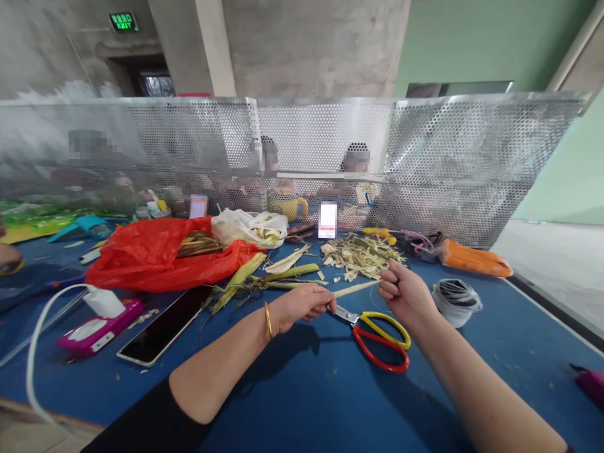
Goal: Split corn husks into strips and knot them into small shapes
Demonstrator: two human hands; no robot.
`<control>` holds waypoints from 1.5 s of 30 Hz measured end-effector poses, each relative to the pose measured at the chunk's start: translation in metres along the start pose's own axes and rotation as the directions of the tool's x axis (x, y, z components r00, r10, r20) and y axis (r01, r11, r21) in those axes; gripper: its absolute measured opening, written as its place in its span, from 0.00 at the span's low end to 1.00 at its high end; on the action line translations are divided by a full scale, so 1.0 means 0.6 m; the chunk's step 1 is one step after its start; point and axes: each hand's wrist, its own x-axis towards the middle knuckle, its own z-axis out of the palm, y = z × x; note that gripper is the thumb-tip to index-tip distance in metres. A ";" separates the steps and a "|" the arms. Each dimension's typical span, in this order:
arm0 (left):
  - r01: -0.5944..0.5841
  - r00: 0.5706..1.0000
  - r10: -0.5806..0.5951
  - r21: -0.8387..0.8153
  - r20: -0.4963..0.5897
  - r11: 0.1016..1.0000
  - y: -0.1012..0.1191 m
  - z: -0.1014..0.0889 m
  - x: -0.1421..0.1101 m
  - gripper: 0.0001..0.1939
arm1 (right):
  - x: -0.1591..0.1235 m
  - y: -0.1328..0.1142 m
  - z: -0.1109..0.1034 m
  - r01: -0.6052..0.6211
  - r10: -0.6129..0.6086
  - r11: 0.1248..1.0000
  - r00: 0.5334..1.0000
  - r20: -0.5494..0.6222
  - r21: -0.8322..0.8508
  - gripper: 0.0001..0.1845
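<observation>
My left hand (pixel 314 303), with a gold bangle at the wrist, pinches one end of a narrow pale strip of plant husk (pixel 356 289). The strip runs across to my right hand (pixel 399 288), whose fingers are closed at its other end; a faint thin line curves beside them. Scissors (pixel 350 316) with one yellow and one red handle lie on the blue table (pixel 325 402) just under both hands. Beyond the hands is a heap of pale husk scraps (pixel 361 257). Green and brown husk stalks (pixel 295 272) lie left of the heap.
On the left are a red plastic bag (pixel 136 255), a black phone (pixel 163 330) and a purple power strip (pixel 101 327) with a white charger. An orange packet (pixel 475 258) and a grey coil (pixel 455 302) lie right. Behind a perforated metal screen (pixel 325 138) sit people.
</observation>
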 end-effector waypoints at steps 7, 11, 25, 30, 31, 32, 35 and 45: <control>-0.012 0.998 0.010 -0.016 -0.067 1.000 -0.008 0.005 -0.020 0.21 | 0.000 0.007 0.000 -0.018 0.018 1.000 1.000 0.018 -0.024 0.21; 0.010 0.972 0.007 0.073 -0.236 0.997 -0.029 -0.019 -0.051 0.17 | -0.006 0.028 0.007 -0.074 0.078 0.995 0.995 0.063 -0.067 0.20; 0.196 0.913 0.138 0.711 -0.383 0.675 -0.040 -0.128 -0.125 0.09 | -0.077 0.125 0.040 0.707 0.030 -0.005 0.707 0.706 -0.707 0.12; 0.297 0.900 0.099 0.764 -0.425 0.573 0.003 -0.123 -0.118 0.14 | -0.075 0.130 0.036 0.711 0.129 -0.192 0.701 0.701 -0.676 0.12; 0.310 0.876 0.138 0.760 -0.462 0.571 0.011 -0.121 -0.111 0.15 | -0.075 0.130 0.037 0.714 0.132 -0.202 0.699 0.703 -0.671 0.12; 0.325 0.850 0.185 0.767 -0.494 0.553 0.018 -0.120 -0.101 0.15 | -0.076 0.129 0.037 0.720 0.135 -0.206 0.692 0.709 -0.663 0.12; 0.490 0.681 0.376 0.772 -0.628 0.404 0.031 -0.126 -0.058 0.14 | -0.080 0.126 0.040 0.734 0.144 -0.213 0.676 0.723 -0.644 0.11; 0.603 0.619 0.280 0.673 -0.734 0.430 0.007 -0.183 0.027 0.08 | -0.080 0.128 0.031 0.772 0.019 -0.346 0.574 0.819 -0.533 0.10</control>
